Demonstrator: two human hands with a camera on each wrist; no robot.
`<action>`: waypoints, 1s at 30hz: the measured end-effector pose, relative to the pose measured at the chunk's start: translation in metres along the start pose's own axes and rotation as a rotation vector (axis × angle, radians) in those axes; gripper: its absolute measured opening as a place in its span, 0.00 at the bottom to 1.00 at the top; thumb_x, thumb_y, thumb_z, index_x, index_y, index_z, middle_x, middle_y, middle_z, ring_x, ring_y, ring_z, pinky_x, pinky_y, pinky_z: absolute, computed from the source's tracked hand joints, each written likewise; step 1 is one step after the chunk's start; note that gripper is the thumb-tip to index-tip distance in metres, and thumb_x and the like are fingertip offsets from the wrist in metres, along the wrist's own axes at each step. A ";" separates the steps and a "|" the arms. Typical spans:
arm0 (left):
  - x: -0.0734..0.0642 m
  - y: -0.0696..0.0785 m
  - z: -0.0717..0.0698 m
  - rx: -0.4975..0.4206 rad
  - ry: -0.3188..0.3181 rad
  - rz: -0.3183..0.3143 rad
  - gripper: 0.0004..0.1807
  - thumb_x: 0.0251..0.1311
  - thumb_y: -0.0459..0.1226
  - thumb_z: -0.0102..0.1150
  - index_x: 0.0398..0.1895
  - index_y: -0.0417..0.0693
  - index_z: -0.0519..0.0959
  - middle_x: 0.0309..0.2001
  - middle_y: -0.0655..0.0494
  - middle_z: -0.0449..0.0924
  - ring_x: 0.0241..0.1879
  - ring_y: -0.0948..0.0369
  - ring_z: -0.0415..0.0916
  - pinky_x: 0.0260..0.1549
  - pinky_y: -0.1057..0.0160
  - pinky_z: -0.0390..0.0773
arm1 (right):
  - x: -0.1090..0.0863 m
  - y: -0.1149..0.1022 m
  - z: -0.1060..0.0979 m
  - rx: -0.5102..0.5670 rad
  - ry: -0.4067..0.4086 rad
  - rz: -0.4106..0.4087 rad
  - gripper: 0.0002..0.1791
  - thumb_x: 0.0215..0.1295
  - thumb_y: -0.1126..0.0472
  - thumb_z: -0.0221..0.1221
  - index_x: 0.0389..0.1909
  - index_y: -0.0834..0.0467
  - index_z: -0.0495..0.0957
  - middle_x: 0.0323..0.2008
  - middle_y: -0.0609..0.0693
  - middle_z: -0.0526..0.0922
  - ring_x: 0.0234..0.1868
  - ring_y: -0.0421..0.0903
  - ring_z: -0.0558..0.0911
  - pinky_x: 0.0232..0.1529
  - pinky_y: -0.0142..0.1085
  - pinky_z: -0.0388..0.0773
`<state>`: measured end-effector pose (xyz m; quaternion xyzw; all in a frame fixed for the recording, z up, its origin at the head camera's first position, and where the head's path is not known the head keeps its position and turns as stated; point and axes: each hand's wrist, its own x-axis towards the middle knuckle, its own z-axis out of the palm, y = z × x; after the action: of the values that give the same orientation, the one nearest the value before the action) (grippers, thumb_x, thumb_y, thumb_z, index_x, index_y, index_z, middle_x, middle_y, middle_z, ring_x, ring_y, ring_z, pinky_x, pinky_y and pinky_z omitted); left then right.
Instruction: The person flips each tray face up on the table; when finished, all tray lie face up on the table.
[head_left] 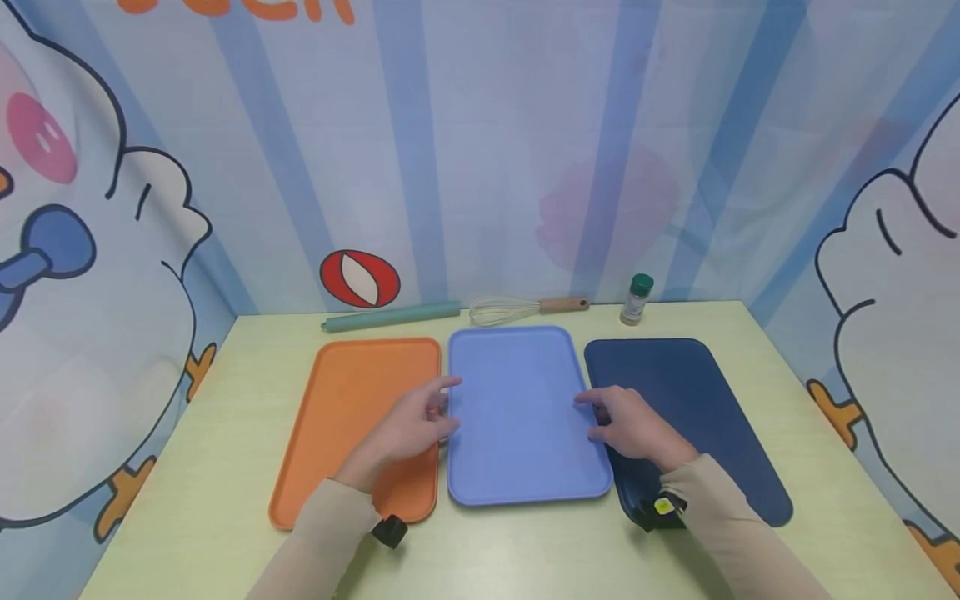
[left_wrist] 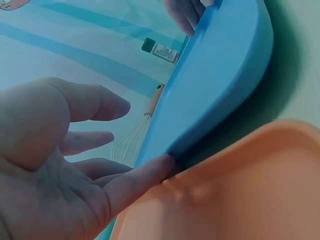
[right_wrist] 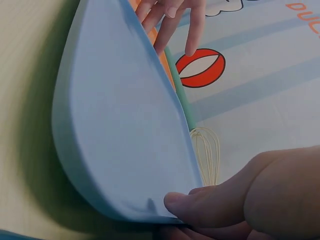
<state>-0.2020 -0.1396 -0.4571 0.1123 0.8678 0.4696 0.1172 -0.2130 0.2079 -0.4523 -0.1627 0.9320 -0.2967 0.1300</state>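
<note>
A light blue tray [head_left: 525, 417] lies between an orange tray [head_left: 360, 383] and a dark blue tray [head_left: 697, 417]. At the light blue tray's left edge is my left hand [head_left: 412, 425], its fingers spread apart. In the left wrist view one fingertip [left_wrist: 165, 165] touches that edge, beside the orange tray's rim. My right hand [head_left: 633, 421] is at the opposite edge, index finger and thumb apart with their tips at the rim. In the right wrist view its thumb [right_wrist: 195, 205] reaches over the light blue tray; the other fingers are mostly hidden beneath it.
Behind the trays lie a green rolling pin [head_left: 393, 317] and a whisk [head_left: 528, 310]. A small green-capped jar [head_left: 637, 300] stands at the back right. A printed curtain [head_left: 495, 150] closes off the back and both sides of the pale table [head_left: 525, 550].
</note>
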 end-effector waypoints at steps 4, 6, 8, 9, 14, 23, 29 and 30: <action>0.000 0.004 0.000 0.015 -0.011 -0.007 0.35 0.70 0.35 0.65 0.79 0.51 0.67 0.69 0.37 0.74 0.54 0.51 0.80 0.47 0.53 0.84 | -0.001 -0.003 -0.002 -0.025 -0.015 -0.010 0.27 0.64 0.74 0.68 0.65 0.67 0.78 0.63 0.68 0.80 0.58 0.62 0.85 0.53 0.52 0.85; 0.000 0.005 0.000 0.017 -0.016 -0.011 0.35 0.70 0.36 0.65 0.79 0.50 0.67 0.68 0.38 0.75 0.51 0.53 0.80 0.48 0.52 0.84 | -0.001 -0.004 -0.003 -0.033 -0.028 -0.015 0.27 0.64 0.74 0.68 0.66 0.68 0.78 0.63 0.69 0.80 0.58 0.63 0.84 0.53 0.52 0.85; 0.000 0.006 0.000 0.014 -0.023 -0.017 0.36 0.70 0.36 0.65 0.79 0.50 0.67 0.69 0.38 0.74 0.49 0.53 0.81 0.50 0.51 0.84 | -0.001 -0.004 -0.004 -0.040 -0.042 -0.021 0.28 0.65 0.73 0.68 0.66 0.68 0.76 0.63 0.69 0.79 0.58 0.63 0.84 0.53 0.52 0.85; 0.001 0.006 0.000 0.011 -0.025 -0.021 0.36 0.70 0.36 0.65 0.80 0.50 0.66 0.69 0.38 0.74 0.49 0.53 0.81 0.51 0.50 0.84 | -0.001 -0.005 -0.005 -0.038 -0.050 -0.021 0.29 0.65 0.73 0.68 0.67 0.69 0.76 0.64 0.69 0.79 0.59 0.63 0.84 0.53 0.51 0.85; 0.001 0.007 0.001 -0.004 -0.028 -0.038 0.36 0.70 0.36 0.65 0.80 0.50 0.66 0.71 0.36 0.72 0.58 0.48 0.81 0.56 0.46 0.83 | -0.002 -0.007 -0.007 -0.032 -0.078 -0.016 0.31 0.65 0.72 0.68 0.70 0.69 0.73 0.66 0.69 0.77 0.60 0.63 0.83 0.53 0.51 0.85; 0.001 0.010 0.002 -0.003 -0.040 -0.076 0.36 0.71 0.38 0.66 0.80 0.52 0.65 0.73 0.36 0.70 0.59 0.47 0.81 0.51 0.50 0.87 | -0.004 -0.012 -0.009 -0.046 -0.097 -0.003 0.34 0.66 0.71 0.68 0.72 0.69 0.70 0.65 0.69 0.78 0.61 0.63 0.82 0.55 0.53 0.84; 0.000 0.012 0.002 0.021 -0.053 -0.081 0.37 0.71 0.39 0.66 0.81 0.52 0.64 0.74 0.37 0.69 0.56 0.50 0.83 0.49 0.52 0.87 | -0.006 -0.016 -0.010 -0.040 -0.109 0.014 0.38 0.67 0.71 0.67 0.76 0.68 0.65 0.67 0.71 0.75 0.63 0.65 0.81 0.57 0.55 0.83; 0.000 0.013 0.002 0.027 -0.057 -0.081 0.37 0.71 0.39 0.66 0.81 0.52 0.64 0.74 0.37 0.70 0.55 0.50 0.83 0.49 0.52 0.87 | -0.007 -0.017 -0.010 -0.038 -0.110 0.018 0.38 0.67 0.71 0.67 0.76 0.68 0.64 0.67 0.71 0.75 0.63 0.65 0.81 0.57 0.55 0.83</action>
<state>-0.2002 -0.1315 -0.4473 0.0920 0.8743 0.4493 0.1592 -0.2062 0.2030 -0.4331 -0.1729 0.9303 -0.2685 0.1806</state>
